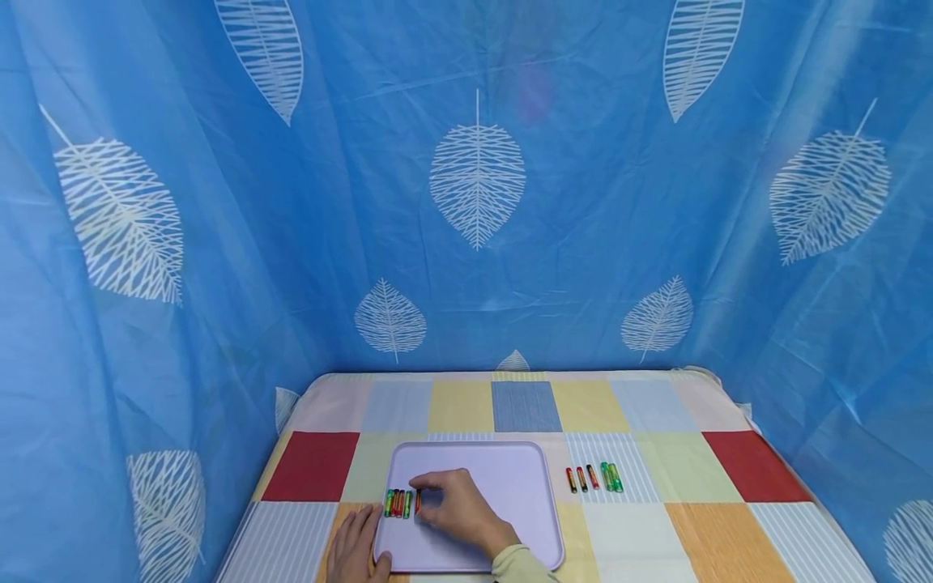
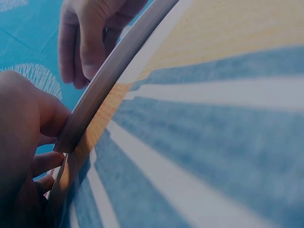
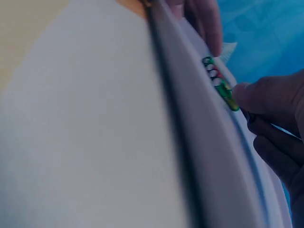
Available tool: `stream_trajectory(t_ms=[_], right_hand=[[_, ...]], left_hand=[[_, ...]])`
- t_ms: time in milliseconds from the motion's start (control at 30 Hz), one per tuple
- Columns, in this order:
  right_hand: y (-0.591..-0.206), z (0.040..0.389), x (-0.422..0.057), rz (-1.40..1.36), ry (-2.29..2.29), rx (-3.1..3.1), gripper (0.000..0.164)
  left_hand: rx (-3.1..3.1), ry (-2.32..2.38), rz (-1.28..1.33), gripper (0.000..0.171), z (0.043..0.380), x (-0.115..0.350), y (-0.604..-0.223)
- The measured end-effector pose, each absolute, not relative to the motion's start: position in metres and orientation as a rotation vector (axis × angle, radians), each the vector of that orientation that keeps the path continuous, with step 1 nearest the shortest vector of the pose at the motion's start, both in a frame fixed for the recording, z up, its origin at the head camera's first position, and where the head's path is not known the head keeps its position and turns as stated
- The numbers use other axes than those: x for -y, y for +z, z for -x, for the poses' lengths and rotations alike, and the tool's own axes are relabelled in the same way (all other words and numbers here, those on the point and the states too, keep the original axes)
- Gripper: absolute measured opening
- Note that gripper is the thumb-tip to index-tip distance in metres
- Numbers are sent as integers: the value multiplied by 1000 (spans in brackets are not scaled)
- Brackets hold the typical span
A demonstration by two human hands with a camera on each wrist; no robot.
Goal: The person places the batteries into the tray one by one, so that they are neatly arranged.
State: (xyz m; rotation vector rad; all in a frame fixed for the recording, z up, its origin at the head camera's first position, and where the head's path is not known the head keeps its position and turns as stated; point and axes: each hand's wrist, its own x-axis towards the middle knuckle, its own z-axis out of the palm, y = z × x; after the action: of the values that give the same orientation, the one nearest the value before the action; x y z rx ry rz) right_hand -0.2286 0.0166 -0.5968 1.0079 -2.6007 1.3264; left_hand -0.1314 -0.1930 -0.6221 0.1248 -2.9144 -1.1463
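Being pinched by the fingers of the right hand (image 1: pixel 462 510), a slim red-and-dark battery (image 1: pixel 419 501) is partly hidden; contact with the lilac tray (image 1: pixel 506 474) beneath cannot be confirmed. Green and red batteries (image 1: pixel 396 504) are lined up beside it. The left hand (image 1: pixel 355 546), cut off below, is rested, fingers extended, against the tray's corner.

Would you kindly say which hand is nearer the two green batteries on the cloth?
Right. The right hand is over the tray, left of the green batteries; the left hand is farther left, at the tray's left edge.
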Motion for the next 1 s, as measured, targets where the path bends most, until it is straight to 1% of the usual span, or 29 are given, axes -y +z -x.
stream_trajectory(t_ms=[300,700,1000], right_hand=[[-600,228,-7,-1002,1154,2621,44],[-597,227,-4,-1016,1135,2641,43],[-591,232,-25,-943,1321,2670,46]], left_hand=[[2923,-1157,-109,69,133,194,-621],[2901,-1140,-87,70,132,194,-624],[2881,-1133,-71,67,130,194,-624]])
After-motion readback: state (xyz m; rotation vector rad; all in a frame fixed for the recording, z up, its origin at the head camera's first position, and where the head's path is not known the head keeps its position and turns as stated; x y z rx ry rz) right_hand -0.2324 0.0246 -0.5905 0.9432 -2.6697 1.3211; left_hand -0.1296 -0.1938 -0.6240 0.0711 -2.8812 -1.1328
